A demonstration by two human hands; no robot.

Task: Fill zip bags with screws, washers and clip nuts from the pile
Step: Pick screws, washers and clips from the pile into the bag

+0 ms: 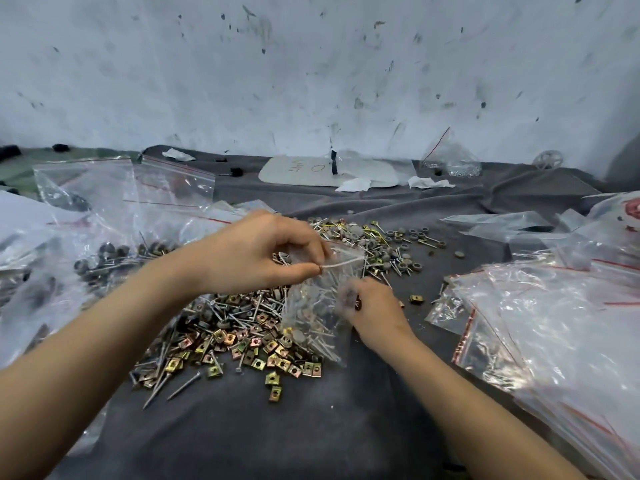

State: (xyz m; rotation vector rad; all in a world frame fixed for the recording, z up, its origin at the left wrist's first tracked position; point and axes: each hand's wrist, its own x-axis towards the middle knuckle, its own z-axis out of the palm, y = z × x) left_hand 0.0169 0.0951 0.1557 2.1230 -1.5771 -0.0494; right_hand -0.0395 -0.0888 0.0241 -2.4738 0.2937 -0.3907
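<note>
My left hand (258, 252) pinches the open top edge of a clear zip bag (318, 306) and holds it upright above the pile. Screws and grey washers show through the bag. My right hand (372, 303) is low beside the bag, partly behind its plastic, fingers curled and blurred; whether it holds any parts I cannot tell. Under both hands lies a pile of gold clip nuts (239, 344) mixed with long screws (173, 382). Farther back sits a heap of grey washers and screws (391, 244).
Filled zip bags (104, 216) are heaped at the left. A stack of empty red-striped zip bags (561, 327) lies at the right. A white board (329, 171), paper scraps and a bag of small parts (450, 161) rest by the stained wall. Grey cloth covers the surface.
</note>
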